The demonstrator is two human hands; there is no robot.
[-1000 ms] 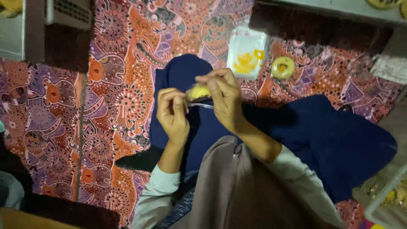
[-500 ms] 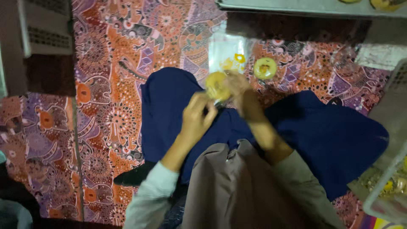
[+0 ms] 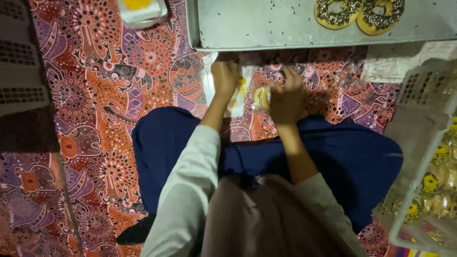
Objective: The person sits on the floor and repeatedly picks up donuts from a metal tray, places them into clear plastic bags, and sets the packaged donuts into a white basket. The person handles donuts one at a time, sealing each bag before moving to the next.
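**Doughnut and clear bag held over patterned mat**

A clear plastic bag [image 3: 236,95] is pinched by the left hand [image 3: 225,76], fingers curled shut on its top edge. A round yellow-glazed doughnut [image 3: 261,96] is gripped by the right hand [image 3: 287,95], fingers closed around it, just beside the bag. Both are held above the orange patterned floor mat [image 3: 109,71], just below the metal tray [image 3: 266,28] bearing two sprinkled doughnuts [image 3: 359,13]. A white plastic basket [image 3: 423,119] sits at the right.

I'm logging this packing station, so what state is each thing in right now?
Left hand: gripping the clear plastic bag.
Right hand: closed around a yellow doughnut at the bag.
Flat metal tray: holds two sprinkled doughnuts.
White slatted plastic basket: filled with wrapped doughnuts.
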